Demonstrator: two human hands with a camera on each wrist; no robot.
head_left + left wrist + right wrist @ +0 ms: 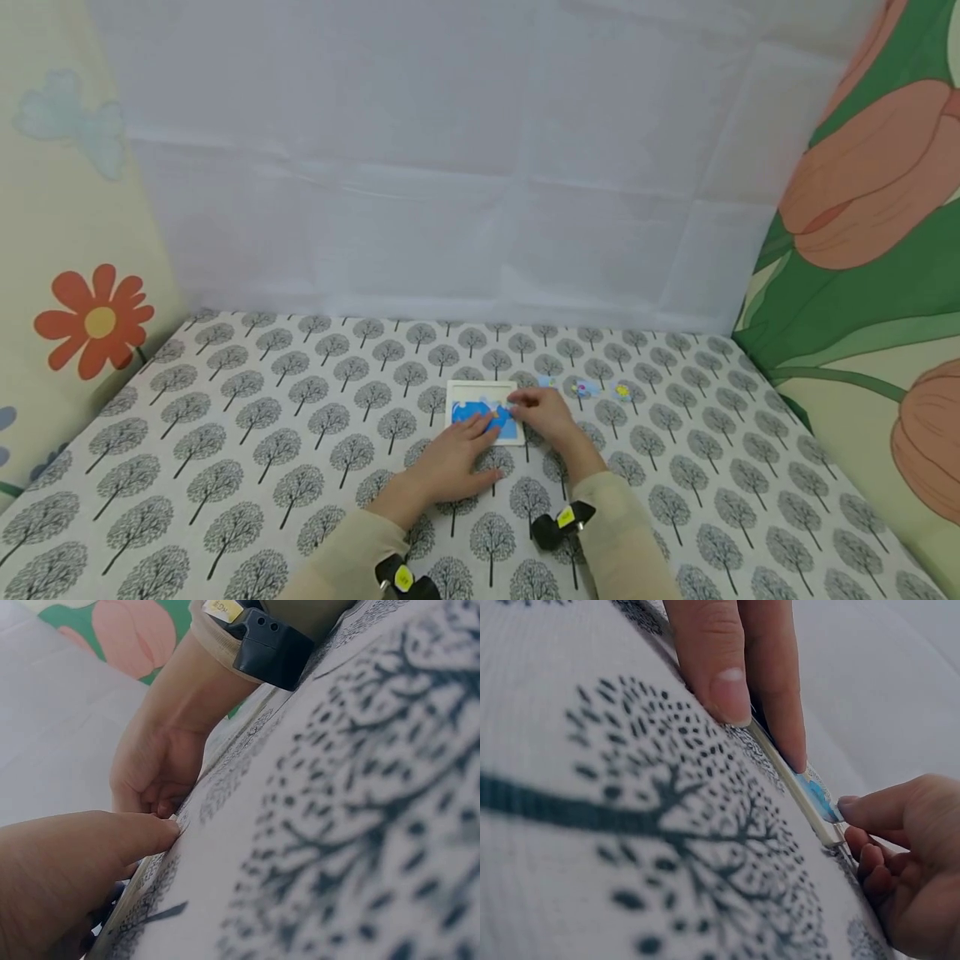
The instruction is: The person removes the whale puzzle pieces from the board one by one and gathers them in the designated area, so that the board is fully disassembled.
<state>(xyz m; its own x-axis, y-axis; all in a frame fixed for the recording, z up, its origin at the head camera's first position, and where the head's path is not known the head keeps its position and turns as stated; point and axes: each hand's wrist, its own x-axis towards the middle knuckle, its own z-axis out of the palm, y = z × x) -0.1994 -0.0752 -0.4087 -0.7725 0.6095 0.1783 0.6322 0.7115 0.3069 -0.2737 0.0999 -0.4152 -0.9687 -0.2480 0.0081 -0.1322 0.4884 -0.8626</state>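
A small jigsaw puzzle point(512, 430) with blue pieces lies in a pale frame tray point(480, 384) on the table. My left hand point(453, 458) rests over it from the near left. Its fingers stretch across the pieces, and its thumb sticks out to the right. At the tray's right side, the thumb and curled fingers of my right hand point(546, 414) pinch a puzzle piece at the rim, mostly hidden by the fingers. In the right wrist view a blue piece point(819, 796) shows beside the right thumb, with the left hand point(735, 667) above.
Several small loose pieces lie beyond the right hand, among them one with a yellow flower point(622, 391) and one with a pink spot point(585, 389). A tree-print cloth point(300, 450) covers the table. A white sheet point(450, 167) hangs behind it.
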